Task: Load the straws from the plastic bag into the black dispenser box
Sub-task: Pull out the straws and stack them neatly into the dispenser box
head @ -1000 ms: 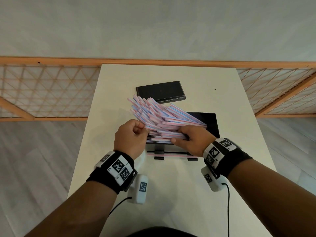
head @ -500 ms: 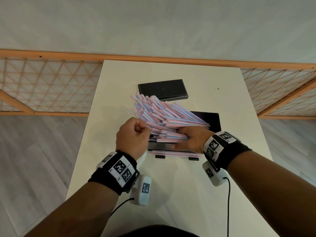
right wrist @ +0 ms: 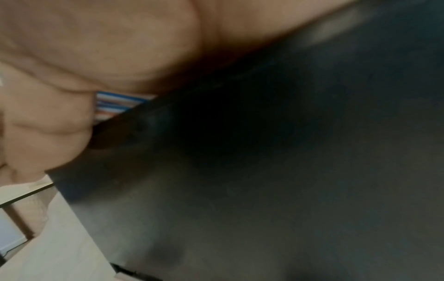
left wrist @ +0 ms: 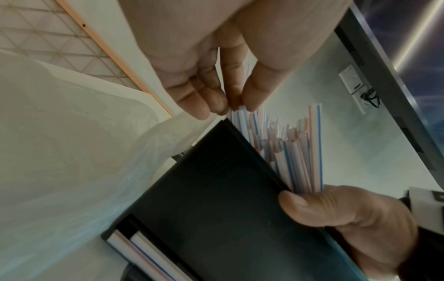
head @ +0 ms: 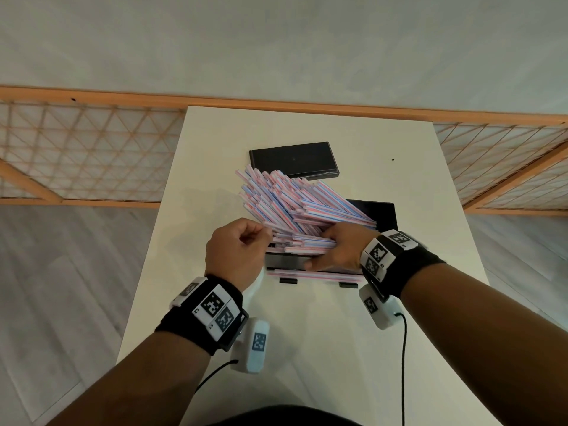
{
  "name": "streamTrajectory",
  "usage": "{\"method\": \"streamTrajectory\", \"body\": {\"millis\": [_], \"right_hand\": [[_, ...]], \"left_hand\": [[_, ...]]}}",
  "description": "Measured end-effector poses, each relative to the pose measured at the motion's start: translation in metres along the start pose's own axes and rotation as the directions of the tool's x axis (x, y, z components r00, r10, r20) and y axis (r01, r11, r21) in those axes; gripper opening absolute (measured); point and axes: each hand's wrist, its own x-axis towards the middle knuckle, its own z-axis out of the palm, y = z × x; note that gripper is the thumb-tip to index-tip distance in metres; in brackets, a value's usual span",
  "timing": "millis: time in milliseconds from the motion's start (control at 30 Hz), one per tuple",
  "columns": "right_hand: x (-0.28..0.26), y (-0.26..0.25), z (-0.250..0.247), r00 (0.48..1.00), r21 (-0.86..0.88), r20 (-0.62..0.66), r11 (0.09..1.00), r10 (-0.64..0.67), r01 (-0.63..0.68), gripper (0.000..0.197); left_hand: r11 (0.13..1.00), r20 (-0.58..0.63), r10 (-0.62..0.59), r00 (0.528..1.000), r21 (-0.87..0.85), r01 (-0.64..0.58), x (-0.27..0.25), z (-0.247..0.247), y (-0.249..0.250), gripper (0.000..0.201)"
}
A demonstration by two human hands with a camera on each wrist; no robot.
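Far left in the left wrist view, a slack plastic bag [left wrist: 79,171] on the white table [head: 196,186], looking emptied; next along, left hand [head: 235,256] curled, thumb and fingertips [left wrist: 252,97] pinching the near ends of a few straws [head: 295,210] at the left end of the heap; at centre, that heap fanned and tilted, its left ends raised and splayed beyond the left wall of the black dispenser box [head: 378,210], right ends low inside the opening; a few already lying in the front tray; behind, a flat black lid [head: 292,159], apart from the box; to the right, right hand [head: 341,250] curled round the right ends, thumb across the box front, pressing the bundle down. Risks, as judged: overhanging ends tipping out onto the table if the left pinch loosens before levelling; crossed straws jamming or buckling under a hard push, being light and thin; a box this light sliding or tilting from the right hand's pressure.
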Motion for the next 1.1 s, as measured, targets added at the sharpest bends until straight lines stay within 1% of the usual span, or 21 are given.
{"method": "streamTrajectory", "body": {"millis": [67, 100, 200, 233, 267, 300, 367, 433, 500, 567, 600, 667, 733, 767, 800, 867, 900, 933, 1000, 1067, 1100], "right_hand": [[0.0, -0.001, -0.001, 1.0, -0.015, -0.007, 1.0, -0.013, 0.013, 0.045], [0.001, -0.002, 0.0, 1.0, -0.013, -0.011, 1.0, -0.019, 0.019, 0.05], [-0.002, -0.01, -0.001, 0.998, -0.064, -0.013, 0.996, -0.06, 0.059, 0.081], [-0.001, -0.011, 0.0, 0.997, -0.08, -0.012, 0.994, -0.078, 0.077, 0.092], [0.001, -0.012, 0.0, 0.996, -0.09, -0.016, 0.992, -0.085, 0.084, 0.097], [0.0, -0.014, -0.002, 0.997, -0.101, -0.021, 0.992, -0.079, 0.077, 0.097], [-0.001, -0.015, -0.004, 0.997, -0.13, -0.043, 0.99, -0.064, 0.058, 0.094], [-0.005, -0.015, -0.002, 0.997, -0.173, -0.054, 0.984, -0.063, 0.053, 0.093], [-0.011, -0.015, 0.002, 0.995, -0.17, -0.06, 0.983, -0.078, 0.067, 0.082], [-0.01, -0.01, 0.003, 0.995, -0.112, -0.06, 0.991, -0.081, 0.074, 0.062], [-0.01, -0.008, 0.002, 0.996, -0.093, -0.045, 0.993, -0.076, 0.071, 0.051], [-0.006, -0.002, 0.0, 0.997, -0.045, -0.021, 0.997, -0.071, 0.07, 0.048], [-0.002, -0.001, 0.001, 0.998, -0.024, -0.006, 0.997, -0.069, 0.069, 0.056], [-0.002, -0.003, 0.001, 0.998, -0.038, 0.005, 0.997, -0.069, 0.069, 0.06], [0.0, -0.004, 0.001, 0.998, -0.059, 0.013, 0.996, -0.068, 0.068, 0.063], [0.002, -0.007, 0.0, 0.998, -0.086, 0.03, 0.994, -0.059, 0.061, 0.071], [0.003, -0.009, -0.002, 0.998, -0.079, 0.039, 0.996, -0.049, 0.052, 0.076], [0.004, -0.011, -0.004, 0.998, -0.064, 0.044, 0.997, -0.049, 0.052, 0.078], [0.004, -0.015, -0.009, 0.997, -0.071, 0.055, 0.995, -0.059, 0.063, 0.076], [0.004, -0.016, -0.012, 0.997, -0.127, 0.069, 0.991, -0.028, 0.036, 0.065], [0.003, -0.017, -0.012, 0.997, -0.165, 0.076, 0.986, 0.002, 0.01, 0.061]], "left_hand": [[1.0, 0.013, 0.005, 1.0, -0.003, -0.005, -0.002, 0.001, 0.0, 0.025], [1.0, 0.008, 0.001, 1.0, -0.003, -0.001, -0.002, 0.001, 0.001, 0.026], [0.999, -0.02, -0.028, 0.999, -0.02, 0.028, -0.002, 0.004, 0.001, 0.022], [0.998, -0.017, -0.039, 0.999, -0.051, 0.038, -0.003, 0.004, 0.002, 0.02], [0.995, 0.002, -0.055, 0.998, -0.087, 0.055, -0.002, 0.005, 0.002, 0.024], [0.99, 0.033, -0.078, 0.996, -0.117, 0.081, -0.002, 0.005, 0.001, 0.037], [0.986, 0.134, -0.1, 0.986, -0.119, 0.116, 0.001, 0.008, -0.003, 0.07], [0.994, 0.267, -0.056, 0.962, -0.074, 0.078, 0.004, 0.011, -0.01, 0.094], [1.0, 0.399, -0.02, 0.917, 0.007, 0.019, 0.004, 0.016, -0.017, 0.116], [0.996, 0.457, -0.007, 0.89, 0.087, -0.036, 0.003, 0.019, -0.02, 0.127], [0.994, 0.463, 0.009, 0.886, 0.092, -0.058, 0.002, 0.02, -0.021, 0.126], [0.996, 0.449, 0.056, 0.892, 0.04, -0.082, 0.0, 0.02, -0.019, 0.111], [0.992, 0.418, 0.127, 0.9, -0.027, -0.127, 0.0, 0.019, -0.016, 0.087], [0.989, 0.405, 0.15, 0.902, -0.045, -0.144, -0.001, 0.019, -0.015, 0.078], [0.988, 0.389, 0.153, 0.908, -0.059, -0.141, -0.001, 0.019, -0.013, 0.071], [0.991, 0.314, 0.126, 0.941, -0.086, -0.104, -0.005, 0.019, -0.008, 0.052], [0.991, 0.278, 0.123, 0.953, -0.086, -0.103, -0.006, 0.018, -0.004, 0.046], [0.989, 0.253, 0.135, 0.958, -0.091, -0.115, -0.007, 0.018, -0.003, 0.046], [0.982, 0.271, 0.179, 0.946, -0.106, -0.156, -0.008, 0.019, -0.003, 0.06], [0.98, 0.323, 0.195, 0.926, -0.03, -0.195, -0.008, 0.023, -0.006, 0.076], [0.98, 0.353, 0.171, 0.92, 0.032, -0.195, -0.007, 0.024, -0.007, 0.085]]}}
